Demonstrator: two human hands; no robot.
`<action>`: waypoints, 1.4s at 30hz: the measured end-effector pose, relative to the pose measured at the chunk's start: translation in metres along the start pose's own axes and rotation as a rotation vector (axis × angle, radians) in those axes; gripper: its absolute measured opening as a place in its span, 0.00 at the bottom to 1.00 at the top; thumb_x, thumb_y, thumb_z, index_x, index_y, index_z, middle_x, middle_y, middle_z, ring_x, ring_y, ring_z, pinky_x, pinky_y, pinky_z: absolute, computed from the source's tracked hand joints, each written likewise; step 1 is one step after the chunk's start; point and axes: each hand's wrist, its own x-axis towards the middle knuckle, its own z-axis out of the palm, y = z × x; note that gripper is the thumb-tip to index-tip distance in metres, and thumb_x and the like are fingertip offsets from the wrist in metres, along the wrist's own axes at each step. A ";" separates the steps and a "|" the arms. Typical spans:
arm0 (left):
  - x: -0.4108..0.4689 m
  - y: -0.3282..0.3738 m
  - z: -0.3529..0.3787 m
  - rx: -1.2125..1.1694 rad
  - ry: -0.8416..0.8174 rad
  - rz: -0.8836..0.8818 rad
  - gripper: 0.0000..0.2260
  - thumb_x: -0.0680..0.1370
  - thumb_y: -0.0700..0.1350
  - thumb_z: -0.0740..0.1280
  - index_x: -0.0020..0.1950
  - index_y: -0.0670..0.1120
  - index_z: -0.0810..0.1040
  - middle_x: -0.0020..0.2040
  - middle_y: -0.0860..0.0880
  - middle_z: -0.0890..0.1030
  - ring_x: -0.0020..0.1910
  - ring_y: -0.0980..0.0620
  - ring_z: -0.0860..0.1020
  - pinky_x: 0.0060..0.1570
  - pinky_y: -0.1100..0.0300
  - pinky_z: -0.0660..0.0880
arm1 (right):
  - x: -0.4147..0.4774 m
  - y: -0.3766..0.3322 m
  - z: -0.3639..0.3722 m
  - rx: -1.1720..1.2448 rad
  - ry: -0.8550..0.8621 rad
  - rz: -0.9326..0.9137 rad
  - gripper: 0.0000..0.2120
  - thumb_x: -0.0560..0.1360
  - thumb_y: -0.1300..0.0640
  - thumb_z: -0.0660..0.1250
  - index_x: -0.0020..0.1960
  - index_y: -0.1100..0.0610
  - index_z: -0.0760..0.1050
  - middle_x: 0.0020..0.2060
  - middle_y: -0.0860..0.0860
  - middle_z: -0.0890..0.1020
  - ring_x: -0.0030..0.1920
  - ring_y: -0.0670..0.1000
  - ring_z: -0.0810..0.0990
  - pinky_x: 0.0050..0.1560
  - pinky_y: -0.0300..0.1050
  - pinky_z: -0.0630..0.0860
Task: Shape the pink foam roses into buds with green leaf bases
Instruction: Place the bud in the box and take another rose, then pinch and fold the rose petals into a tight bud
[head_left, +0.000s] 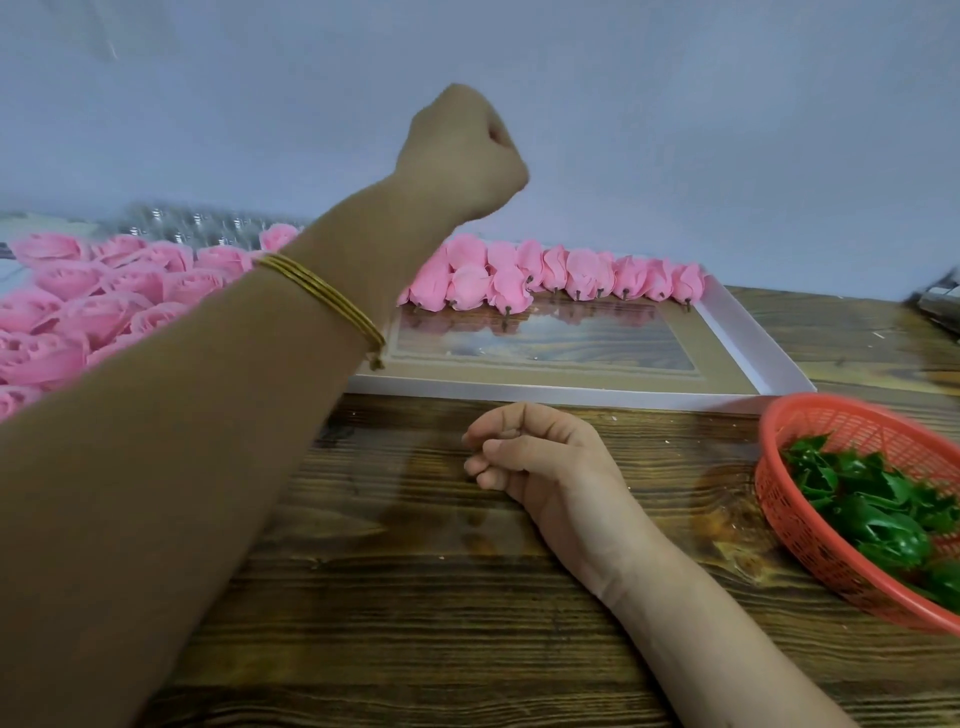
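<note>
A loose heap of open pink foam roses lies far left on the worktop. Closed pink foam buds line the white tray's far edge. Glossy green leaf bases sit in the red mesh basket, right.

Bare table in front of tray is free; roses pile left of it, basket right, buds along its far edge.

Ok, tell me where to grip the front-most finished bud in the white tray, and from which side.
I'd pinch the bud across its pink sides just above the dark stub, coming from the near, open side of the tray. It lies on its side with the stub toward you, and other buds crowd behind it.
</note>
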 end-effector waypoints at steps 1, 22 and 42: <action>-0.005 0.003 0.005 -0.053 0.010 -0.016 0.07 0.73 0.35 0.65 0.47 0.37 0.83 0.37 0.44 0.81 0.39 0.47 0.78 0.39 0.58 0.75 | 0.000 0.000 0.000 0.010 0.000 0.000 0.09 0.62 0.65 0.68 0.43 0.63 0.80 0.35 0.56 0.80 0.35 0.49 0.80 0.37 0.36 0.77; -0.118 -0.071 0.050 -0.376 0.376 -0.114 0.09 0.77 0.39 0.70 0.38 0.51 0.78 0.27 0.56 0.71 0.27 0.63 0.71 0.34 0.75 0.67 | 0.008 -0.017 -0.012 0.075 0.377 -0.136 0.11 0.75 0.68 0.62 0.36 0.59 0.75 0.28 0.52 0.80 0.26 0.46 0.72 0.26 0.35 0.66; -0.119 -0.073 0.054 -0.325 0.388 -0.060 0.10 0.76 0.38 0.70 0.38 0.50 0.76 0.26 0.57 0.68 0.28 0.63 0.71 0.36 0.77 0.66 | 0.167 -0.064 -0.042 -0.560 0.600 0.211 0.12 0.73 0.57 0.67 0.54 0.58 0.70 0.32 0.53 0.68 0.29 0.51 0.67 0.21 0.36 0.65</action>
